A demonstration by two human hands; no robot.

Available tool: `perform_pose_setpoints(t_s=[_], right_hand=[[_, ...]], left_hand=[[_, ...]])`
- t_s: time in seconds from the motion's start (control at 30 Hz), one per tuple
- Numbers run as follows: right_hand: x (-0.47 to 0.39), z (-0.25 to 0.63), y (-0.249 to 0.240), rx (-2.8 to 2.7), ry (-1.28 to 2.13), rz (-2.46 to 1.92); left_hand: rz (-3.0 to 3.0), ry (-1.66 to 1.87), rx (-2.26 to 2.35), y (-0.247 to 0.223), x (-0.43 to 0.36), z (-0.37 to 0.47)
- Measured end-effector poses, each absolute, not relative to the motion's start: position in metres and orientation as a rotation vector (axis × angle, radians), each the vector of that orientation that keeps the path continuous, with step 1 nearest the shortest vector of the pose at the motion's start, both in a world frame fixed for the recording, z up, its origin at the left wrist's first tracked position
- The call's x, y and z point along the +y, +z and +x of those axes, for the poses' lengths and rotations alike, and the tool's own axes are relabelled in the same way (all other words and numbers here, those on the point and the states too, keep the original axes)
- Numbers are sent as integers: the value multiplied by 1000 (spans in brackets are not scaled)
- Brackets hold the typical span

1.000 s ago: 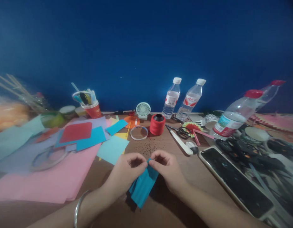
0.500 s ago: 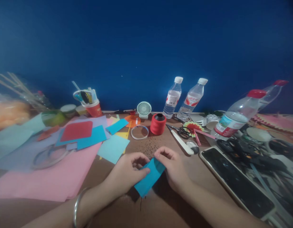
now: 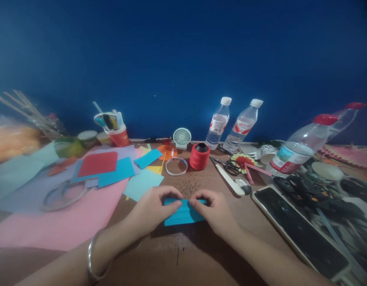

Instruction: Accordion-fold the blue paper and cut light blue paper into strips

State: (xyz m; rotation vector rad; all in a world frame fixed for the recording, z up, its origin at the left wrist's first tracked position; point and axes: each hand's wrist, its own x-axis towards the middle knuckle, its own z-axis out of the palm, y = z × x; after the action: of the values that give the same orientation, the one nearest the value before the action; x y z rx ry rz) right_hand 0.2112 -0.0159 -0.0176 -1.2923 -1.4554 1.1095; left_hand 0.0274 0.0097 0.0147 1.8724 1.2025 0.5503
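Observation:
A folded strip of blue paper (image 3: 183,217) lies level between my two hands, low in the middle of the view. My left hand (image 3: 155,204) pinches its upper edge, thumb on the near face and fingers behind. Close beside it, my right hand (image 3: 211,206) grips the same edge toward the right end, thumb tip near the other thumb. Both hands' fingers are partly hidden behind the paper. Just beyond them, small dark specks (image 3: 188,186) are scattered on the brown table (image 3: 171,254).
Left lie pink paper (image 3: 91,222), blue and red sheets, and a cup of pens (image 3: 118,136). Ahead stand a red thread spool (image 3: 199,157), a small fan (image 3: 182,137) and water bottles (image 3: 217,125). Right are scissors (image 3: 231,167), a white-handled knife (image 3: 229,180) and a phone (image 3: 299,230).
The blue paper has turned from a slant to lying level. My left hand has shifted slightly up and left along it, and my right hand has come lower, thumbs now side by side.

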Motion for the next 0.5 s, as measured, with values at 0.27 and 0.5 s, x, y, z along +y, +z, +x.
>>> perform_pose_setpoints(t_s=[0.27, 0.5], right_hand=[[-10, 220, -20, -1503, 1124, -1307], [-17, 211, -11, -1639, 1101, -1288]], left_hand=[[1860, 567, 1223, 13, 12, 25], [1864, 508, 1206, 15, 6, 34]])
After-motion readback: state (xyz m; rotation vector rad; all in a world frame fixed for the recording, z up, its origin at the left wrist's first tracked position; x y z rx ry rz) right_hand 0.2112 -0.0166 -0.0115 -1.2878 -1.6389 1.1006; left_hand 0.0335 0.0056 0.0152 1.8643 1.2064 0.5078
